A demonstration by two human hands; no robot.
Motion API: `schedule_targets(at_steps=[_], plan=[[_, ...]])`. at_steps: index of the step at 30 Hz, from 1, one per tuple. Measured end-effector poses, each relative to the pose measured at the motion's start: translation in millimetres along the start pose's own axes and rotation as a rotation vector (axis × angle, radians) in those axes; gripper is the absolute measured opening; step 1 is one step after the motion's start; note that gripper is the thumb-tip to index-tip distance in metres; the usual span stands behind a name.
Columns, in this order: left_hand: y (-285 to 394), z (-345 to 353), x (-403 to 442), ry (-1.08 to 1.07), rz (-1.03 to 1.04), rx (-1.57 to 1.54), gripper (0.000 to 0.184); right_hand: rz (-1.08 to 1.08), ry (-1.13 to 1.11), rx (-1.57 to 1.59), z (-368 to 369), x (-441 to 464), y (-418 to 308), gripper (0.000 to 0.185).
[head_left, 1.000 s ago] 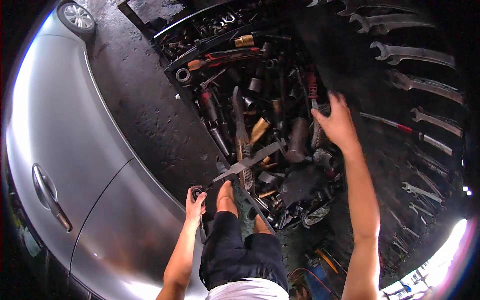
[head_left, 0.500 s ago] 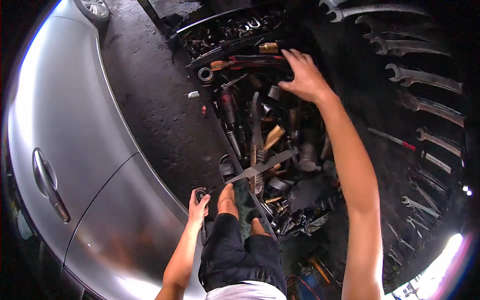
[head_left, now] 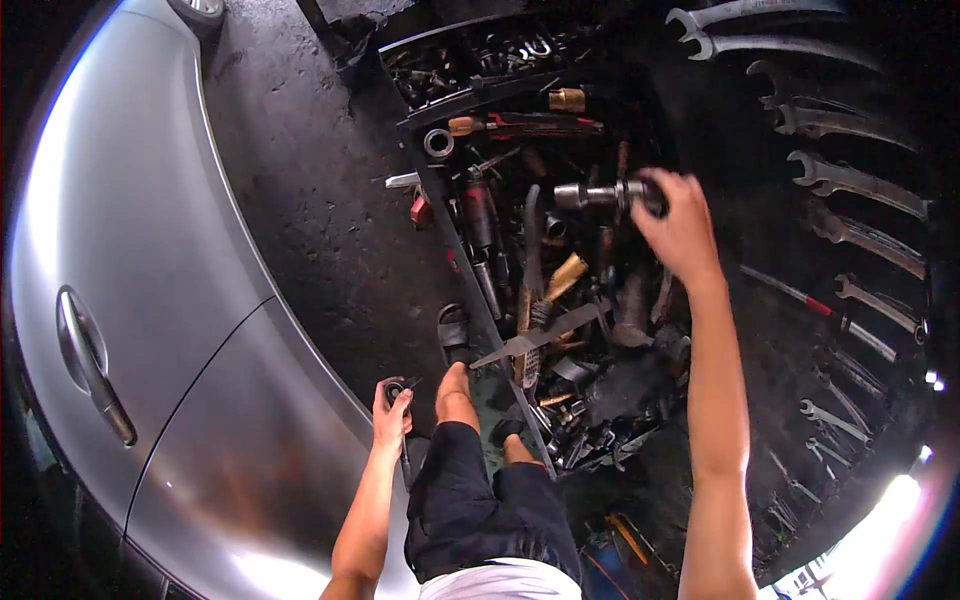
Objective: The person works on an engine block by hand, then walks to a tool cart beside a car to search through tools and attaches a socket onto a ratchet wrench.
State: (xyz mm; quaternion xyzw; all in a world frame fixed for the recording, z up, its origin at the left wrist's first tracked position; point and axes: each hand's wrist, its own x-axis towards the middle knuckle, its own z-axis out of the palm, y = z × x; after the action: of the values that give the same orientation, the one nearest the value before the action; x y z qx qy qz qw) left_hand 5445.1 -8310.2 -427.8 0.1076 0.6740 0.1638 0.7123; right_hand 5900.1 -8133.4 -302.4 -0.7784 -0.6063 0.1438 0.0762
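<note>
Above the open tool drawer, my right hand (head_left: 677,222) is closed round the dark round end of a metal socket tool (head_left: 590,196), whose bright shaft points left. My left hand (head_left: 392,408) stays low beside the car, its fingers wrapped round the dark head of a ratchet (head_left: 397,390) with the handle hanging down. Under the right hand the drawer (head_left: 462,235) holds a heap of sockets and tools. Among them lie a brass-coloured piece (head_left: 567,275), a flat grey file-like bar (head_left: 545,335) and an orange-handled tool (head_left: 520,125).
A silver car (head_left: 130,250) fills the left side. Several wrenches (head_left: 860,187) hang on the dark panel at the right. A second tray of small parts (head_left: 470,62) is at the top. My sandalled foot (head_left: 453,335) stands beside the drawer's edge.
My right hand has moved from the drawer's right side to its upper part, then back right, and has taken hold of the socket tool. The view has shifted; my left hand keeps its grip.
</note>
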Motion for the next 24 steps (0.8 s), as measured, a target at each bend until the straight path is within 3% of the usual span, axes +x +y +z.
schedule_targets(at_steps=[3,6,8,9,11,15,18,24], plan=[[5.4,2.4,3.0,-0.009,-0.008,0.010,0.034,0.143,-0.189,-0.195,-16.8,-39.3,-18.7,0.037],[9.1,8.0,6.7,-0.029,-0.009,0.027,0.034,0.050,-0.174,-0.340,-19.4,-37.7,-31.8,0.036],[10.5,12.1,6.6,-0.043,-0.018,0.061,0.034,-0.013,0.065,-0.224,5.0,-1.0,-40.5,0.036],[12.8,16.6,6.1,-0.047,-0.021,0.086,0.034,0.019,0.126,-0.199,19.9,18.4,-43.5,0.041],[12.8,15.5,8.0,-0.065,-0.038,0.118,0.038,0.138,0.079,-0.227,52.7,51.9,-40.5,0.070],[16.4,16.8,2.1,-0.097,0.008,0.081,0.039,0.279,0.025,-0.124,76.8,79.3,-41.8,0.083],[13.7,12.0,2.8,-0.087,0.029,0.052,0.036,0.199,0.065,-0.093,66.0,60.2,-49.8,0.087],[4.5,-4.7,0.4,-0.008,0.037,-0.028,0.034,-0.015,0.235,0.120,31.7,-0.8,-46.6,0.076]])
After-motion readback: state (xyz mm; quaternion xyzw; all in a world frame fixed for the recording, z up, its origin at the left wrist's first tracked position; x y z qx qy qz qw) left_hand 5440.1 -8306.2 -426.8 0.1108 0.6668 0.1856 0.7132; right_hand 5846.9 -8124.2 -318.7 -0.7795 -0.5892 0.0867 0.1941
